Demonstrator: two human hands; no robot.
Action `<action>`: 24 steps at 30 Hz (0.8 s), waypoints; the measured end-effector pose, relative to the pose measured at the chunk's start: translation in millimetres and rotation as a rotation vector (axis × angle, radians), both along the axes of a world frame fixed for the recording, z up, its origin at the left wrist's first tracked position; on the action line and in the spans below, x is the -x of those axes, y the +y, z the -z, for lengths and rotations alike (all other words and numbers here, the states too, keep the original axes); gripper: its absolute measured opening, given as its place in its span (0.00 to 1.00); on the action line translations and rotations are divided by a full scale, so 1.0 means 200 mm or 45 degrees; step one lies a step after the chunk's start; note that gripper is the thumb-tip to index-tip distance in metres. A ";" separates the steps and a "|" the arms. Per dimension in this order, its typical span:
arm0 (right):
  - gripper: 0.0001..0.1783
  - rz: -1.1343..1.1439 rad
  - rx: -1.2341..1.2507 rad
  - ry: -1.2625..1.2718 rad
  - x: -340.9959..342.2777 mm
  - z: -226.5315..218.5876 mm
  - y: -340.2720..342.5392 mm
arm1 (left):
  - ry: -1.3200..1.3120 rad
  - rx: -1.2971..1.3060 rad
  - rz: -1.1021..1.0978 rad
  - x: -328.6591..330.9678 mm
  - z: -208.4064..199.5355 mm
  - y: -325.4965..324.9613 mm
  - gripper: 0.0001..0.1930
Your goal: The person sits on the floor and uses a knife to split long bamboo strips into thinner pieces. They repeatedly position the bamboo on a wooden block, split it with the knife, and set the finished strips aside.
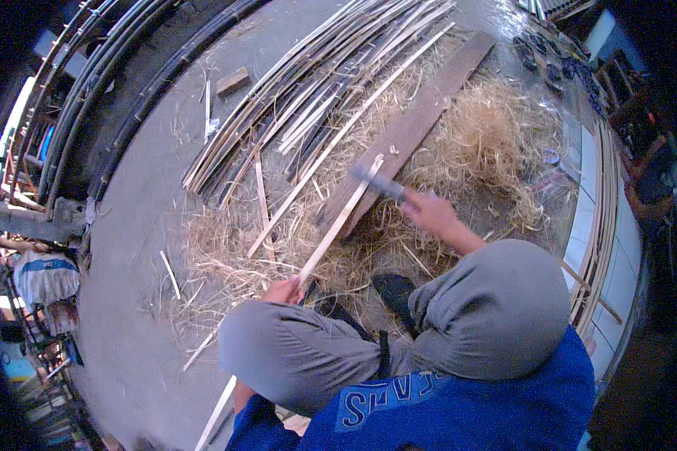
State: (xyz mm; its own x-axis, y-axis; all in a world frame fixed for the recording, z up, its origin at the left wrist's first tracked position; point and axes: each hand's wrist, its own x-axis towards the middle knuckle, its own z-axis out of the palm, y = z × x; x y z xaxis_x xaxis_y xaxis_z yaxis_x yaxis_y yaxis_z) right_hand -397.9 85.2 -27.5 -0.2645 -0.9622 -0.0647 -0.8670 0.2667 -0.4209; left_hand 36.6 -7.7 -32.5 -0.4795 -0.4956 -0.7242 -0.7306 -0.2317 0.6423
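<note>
My left hand point(282, 290), beside my left knee, is closed around a long pale bamboo strip point(337, 231). The strip slants up and away to rest on a dark wooden plank point(414, 124); beyond my knee, a pale length at the lower left looks like its other end. My right hand point(432, 216) grips the handle of a grey knife point(386, 186), blurred by motion. Its blade lies across the strip near the far end, over the plank. Small pale chips sit on the plank just past the blade. Part of my left hand is hidden behind the knee.
Curled shavings point(481, 135) heap around the plank. A bundle of long split bamboo strips point(293, 83) lies beyond it to the left, near a small wood block point(233, 81). Dark poles point(165, 71) stand far left, a white sack point(47, 278) below them. More strips point(600, 225) lie at right.
</note>
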 end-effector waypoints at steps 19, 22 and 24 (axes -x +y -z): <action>0.25 0.122 0.268 -0.263 -0.17 0.25 0.19 | -0.490 1.323 0.805 0.27 -0.65 -1.09 0.15; 0.28 0.189 0.138 -0.362 -0.20 0.22 0.23 | -0.726 1.277 1.000 0.81 -0.64 -1.21 0.15; 0.31 0.235 0.130 -0.433 -0.21 0.22 0.26 | -0.656 1.329 0.991 1.06 -0.51 -1.28 0.15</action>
